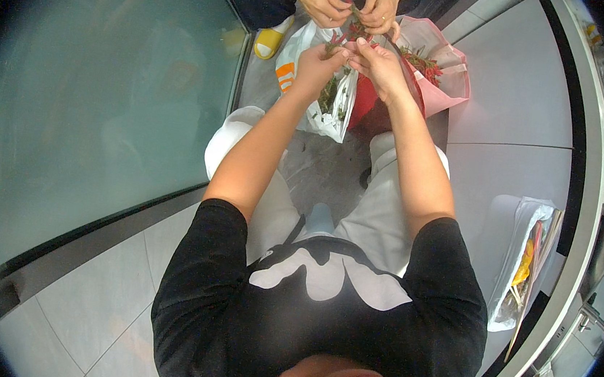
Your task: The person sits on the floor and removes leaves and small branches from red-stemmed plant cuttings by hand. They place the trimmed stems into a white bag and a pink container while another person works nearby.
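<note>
My left hand (319,67) pinches a small sprig with red chili peppers (335,42) between thumb and fingers. My right hand (379,68) is up against it, with thumb and forefinger close to the fingertips of the left; whether it grips part of the sprig is hard to see. Below my hands, a white plastic bag (345,113) holds green leafy bits (328,97). A red basin or bucket (367,105) stands under my right forearm. To its right, a pink bag (456,89) stands open with red peppers on green stems (427,68) inside.
Across from me, another person's hands (376,10) handle a pepper sprig close to mine. That person's yellow slipper (269,41) is on the floor. A glass panel (126,90) rises at left. White cabinet doors (512,100) and a hanging holder (510,263) with sticks are at right.
</note>
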Demonstrator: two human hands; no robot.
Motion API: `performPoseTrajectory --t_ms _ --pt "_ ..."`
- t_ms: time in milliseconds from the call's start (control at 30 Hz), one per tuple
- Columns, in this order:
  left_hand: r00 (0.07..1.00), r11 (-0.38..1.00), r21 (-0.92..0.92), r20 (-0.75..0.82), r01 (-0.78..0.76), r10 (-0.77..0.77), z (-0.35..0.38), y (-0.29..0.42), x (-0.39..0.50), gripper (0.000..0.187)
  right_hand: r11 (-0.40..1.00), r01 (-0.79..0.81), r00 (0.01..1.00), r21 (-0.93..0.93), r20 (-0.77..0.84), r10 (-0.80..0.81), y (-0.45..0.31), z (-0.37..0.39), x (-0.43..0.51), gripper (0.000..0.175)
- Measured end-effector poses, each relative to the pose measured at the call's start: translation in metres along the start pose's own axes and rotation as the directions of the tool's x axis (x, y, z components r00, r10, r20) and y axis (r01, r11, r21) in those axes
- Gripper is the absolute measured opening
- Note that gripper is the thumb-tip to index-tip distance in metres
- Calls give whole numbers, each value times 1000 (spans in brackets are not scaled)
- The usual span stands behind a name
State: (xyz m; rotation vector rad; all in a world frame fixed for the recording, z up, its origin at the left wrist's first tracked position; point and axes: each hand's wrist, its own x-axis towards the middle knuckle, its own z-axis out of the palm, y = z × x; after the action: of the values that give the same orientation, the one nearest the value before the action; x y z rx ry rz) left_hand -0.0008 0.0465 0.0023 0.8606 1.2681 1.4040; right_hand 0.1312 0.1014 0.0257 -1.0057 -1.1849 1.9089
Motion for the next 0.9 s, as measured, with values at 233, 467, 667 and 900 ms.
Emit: performPoseTrajectory --t_ms 233,467,667,900 --pt "939 915 -225 -3 334 -343 -3 -3 5 10 994 53 998 -93 36 -49 6 1 0 37" --pt "800 576 -629 126 522 -587 -16 -7 17 8 838 289 942 -463 -16 -334 16 13 3 36" --pt "759 429 -738 169 520 -629 -16 -10 22 6 828 326 919 -457 -52 -391 11 22 -2 33" --pt "846 556 -749 11 360 -533 -32 -11 31 7 807 516 833 -288 -51 -551 -3 14 -5 35"
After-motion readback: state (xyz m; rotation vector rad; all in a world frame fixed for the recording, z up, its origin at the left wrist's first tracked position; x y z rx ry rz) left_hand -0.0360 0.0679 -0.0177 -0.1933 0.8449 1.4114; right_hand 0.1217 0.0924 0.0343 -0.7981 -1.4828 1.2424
